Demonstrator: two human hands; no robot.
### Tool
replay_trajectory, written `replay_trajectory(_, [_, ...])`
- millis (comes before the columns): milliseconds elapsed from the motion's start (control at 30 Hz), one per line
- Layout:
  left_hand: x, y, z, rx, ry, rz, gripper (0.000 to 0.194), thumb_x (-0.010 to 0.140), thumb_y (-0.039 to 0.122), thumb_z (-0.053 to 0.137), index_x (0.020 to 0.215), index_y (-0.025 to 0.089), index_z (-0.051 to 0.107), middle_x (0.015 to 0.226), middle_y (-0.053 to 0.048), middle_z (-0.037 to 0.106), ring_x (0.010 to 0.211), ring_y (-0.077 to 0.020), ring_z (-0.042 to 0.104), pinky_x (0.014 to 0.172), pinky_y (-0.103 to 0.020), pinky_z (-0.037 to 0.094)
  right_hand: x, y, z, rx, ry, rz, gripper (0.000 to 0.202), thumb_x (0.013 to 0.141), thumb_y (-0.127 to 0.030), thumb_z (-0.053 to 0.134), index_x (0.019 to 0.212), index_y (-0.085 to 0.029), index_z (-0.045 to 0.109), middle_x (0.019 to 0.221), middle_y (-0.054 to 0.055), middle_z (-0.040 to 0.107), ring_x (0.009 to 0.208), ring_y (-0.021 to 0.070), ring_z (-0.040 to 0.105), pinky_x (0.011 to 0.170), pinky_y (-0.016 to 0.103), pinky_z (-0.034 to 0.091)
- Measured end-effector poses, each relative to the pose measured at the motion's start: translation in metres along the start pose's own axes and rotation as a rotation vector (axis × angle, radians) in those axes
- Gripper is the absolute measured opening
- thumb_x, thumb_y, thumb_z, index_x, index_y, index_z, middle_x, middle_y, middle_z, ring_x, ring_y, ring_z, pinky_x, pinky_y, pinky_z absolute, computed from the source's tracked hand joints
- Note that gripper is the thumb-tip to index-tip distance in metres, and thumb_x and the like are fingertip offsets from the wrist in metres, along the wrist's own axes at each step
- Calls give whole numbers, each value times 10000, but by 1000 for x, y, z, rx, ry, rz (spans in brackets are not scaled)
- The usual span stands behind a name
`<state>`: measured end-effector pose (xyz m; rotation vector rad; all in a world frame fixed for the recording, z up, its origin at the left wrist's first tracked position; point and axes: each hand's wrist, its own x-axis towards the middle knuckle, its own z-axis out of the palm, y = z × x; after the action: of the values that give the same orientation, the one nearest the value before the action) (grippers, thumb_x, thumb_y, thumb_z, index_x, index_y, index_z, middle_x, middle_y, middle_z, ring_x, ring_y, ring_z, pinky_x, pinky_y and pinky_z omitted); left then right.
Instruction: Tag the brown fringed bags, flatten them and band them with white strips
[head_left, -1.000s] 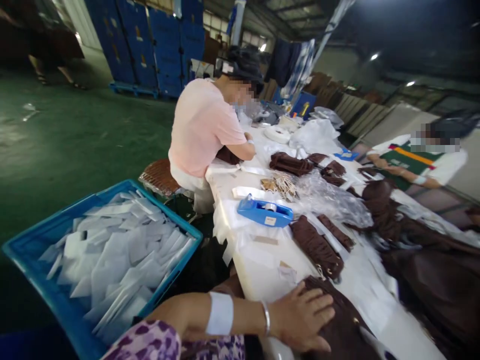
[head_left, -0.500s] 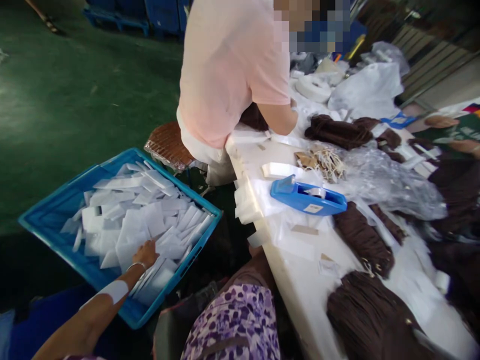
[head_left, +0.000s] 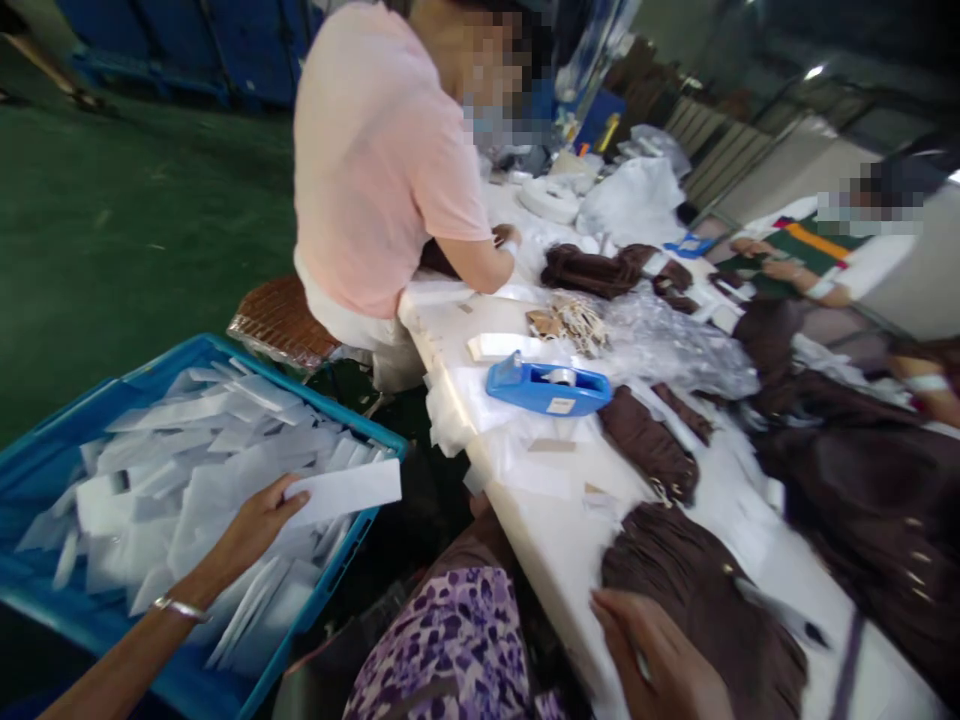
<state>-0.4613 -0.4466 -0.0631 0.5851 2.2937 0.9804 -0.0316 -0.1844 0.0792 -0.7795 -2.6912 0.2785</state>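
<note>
My left hand [head_left: 262, 525], with a silver bangle at the wrist, pinches one end of a flat white foam strip [head_left: 352, 490]. The strip is held above the blue plastic crate [head_left: 337, 410], which is heaped with similar white foam pieces [head_left: 202, 430]. At the table's near edge, my right hand [head_left: 660, 650] appears low in view. Its fingers are loosely stretched, and nothing shows in them. Just beyond it lies a gathered dark brown cloth bundle [head_left: 697, 580] with metal eyelets.
A blue tape dispenser [head_left: 551, 388] stands on the white table [head_left: 525, 530]. Behind it lie clear plastic wrap [head_left: 675, 335] and a tangle of pale strings [head_left: 577, 322]. A co-worker in a pink shirt [head_left: 382, 160] sits at the far left side; another person's hands [head_left: 780, 265] are across the table.
My left hand has lifted a white foam strip out of the heap. My right hand has come into view at the bottom right. The camera view has turned to the right.
</note>
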Motion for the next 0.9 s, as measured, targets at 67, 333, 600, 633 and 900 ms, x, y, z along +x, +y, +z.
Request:
replay_trajectory(67, [-7,53,22,-71,-175,133,372,819,537,582,978,212,667,754,17,684,724,-223,634,683,-271,483,26,-34,-1,31,-4,13,222,987,-296,495,1112,-244,671,1082,78,726,976,213,691,842,322,569])
replay_trajectory(333, [-53,240,120,-114,-791,540,314,846,496,638,1025,246,703,862,5,718,794,-222,643,703,-248,490,35,-60,-22,100,-173,208,353,906,-364,657,1201,-177,605,1025,78,722,923,236,668,790,326,522])
replay_trajectory(600, [-116,281,226,-569,-1024,181,623,747,472,783,1260,208,548,1116,-83,707,974,-262,690,870,-376,552,-60,-16,-31,863,357,935,148,833,-323,669,865,-184,629,764,-23,664,672,126,569,596,203,387])
replay_trajectory(633, [-124,282,237,-524,-1094,152,562,745,472,784,1195,192,595,1076,-83,722,942,-260,697,859,-381,554,-71,-13,-26,995,411,983,198,826,-364,667,880,-181,617,761,-19,663,649,126,559,580,206,390])
replay_trajectory(900, [-153,301,285,-264,-1233,249,356,804,455,695,1002,160,668,807,-28,713,731,-177,652,717,-302,509,-138,-15,0,1468,567,1065,513,747,-600,722,1000,-162,639,796,30,710,666,165,624,658,275,485])
